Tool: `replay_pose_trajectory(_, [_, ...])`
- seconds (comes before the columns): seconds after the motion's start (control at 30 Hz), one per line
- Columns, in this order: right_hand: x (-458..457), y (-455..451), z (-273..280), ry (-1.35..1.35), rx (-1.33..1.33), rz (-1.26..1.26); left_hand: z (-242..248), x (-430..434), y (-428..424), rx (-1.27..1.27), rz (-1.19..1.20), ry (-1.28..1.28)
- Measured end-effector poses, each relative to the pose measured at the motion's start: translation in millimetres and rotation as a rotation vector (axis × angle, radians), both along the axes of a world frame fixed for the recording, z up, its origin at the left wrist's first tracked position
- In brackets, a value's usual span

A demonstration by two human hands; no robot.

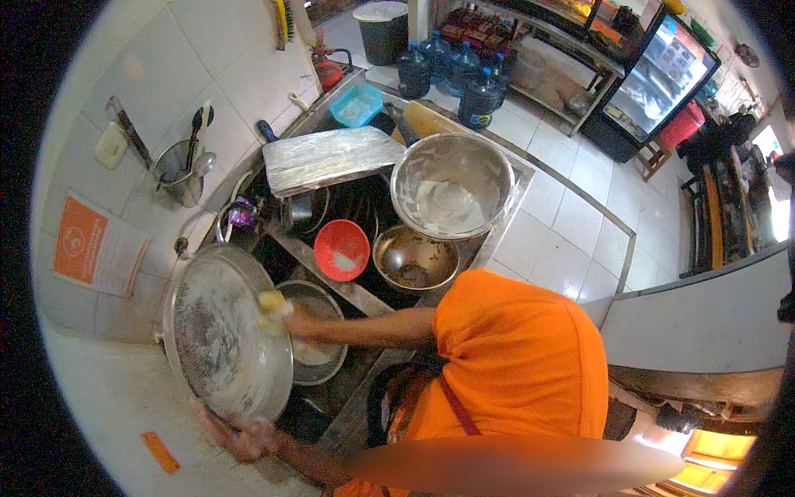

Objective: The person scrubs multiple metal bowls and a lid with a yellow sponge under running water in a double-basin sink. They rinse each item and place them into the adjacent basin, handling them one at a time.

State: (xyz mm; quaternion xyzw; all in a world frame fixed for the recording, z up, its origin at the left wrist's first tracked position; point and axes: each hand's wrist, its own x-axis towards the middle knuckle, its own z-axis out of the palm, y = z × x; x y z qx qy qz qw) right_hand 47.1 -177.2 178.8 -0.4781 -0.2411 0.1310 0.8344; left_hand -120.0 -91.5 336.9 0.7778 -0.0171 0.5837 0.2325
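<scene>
My right hand (305, 324) grips a yellow sponge (271, 304) and presses it to the inner side of a large round metal strainer (233, 348). The strainer stands tilted on its edge, its bottom dotted with small holes and smeared with whitish suds. At its lower rim my left hand (245, 438), somewhat blurred, holds it up close to the tiled wall. Partly behind my right hand and the strainer, a metal bowl (326, 371) has cloudy liquid in it. A red plastic bowl (341, 248) sits just beyond, beside a stained steel bowl (417, 256).
A large steel bowl (453, 180) with whitish residue rests near the counter's outer edge. Behind are a flat metal tray (335, 158), a turquoise plastic container (357, 105) and a yellow board (428, 118). A small strainer (180, 171) hangs on the wall. Several water jugs (463, 65) stand on the floor.
</scene>
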Motion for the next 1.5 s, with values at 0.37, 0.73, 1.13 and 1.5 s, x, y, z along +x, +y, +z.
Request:
replay_pose_trajectory(0.37, [-56, -74, -47, 0.182, -0.282, 0.220, -18, 3, -9, -0.266, 0.062, 0.184])
replay_pose_trajectory(0.73, [-43, -86, 4, -0.300, -0.886, 0.172, -60, 50, -18, -0.605, 0.022, 0.182])
replay_pose_trajectory(1.13, [15, -149, 111, -0.356, -1.215, -0.314, -75, 28, -25, -1.021, -0.128, -0.199])
replay_pose_trajectory(1.5, [-12, -12, -81, -1.026, -1.123, 0.037, -79, 52, -60, -0.790, 0.018, 0.169])
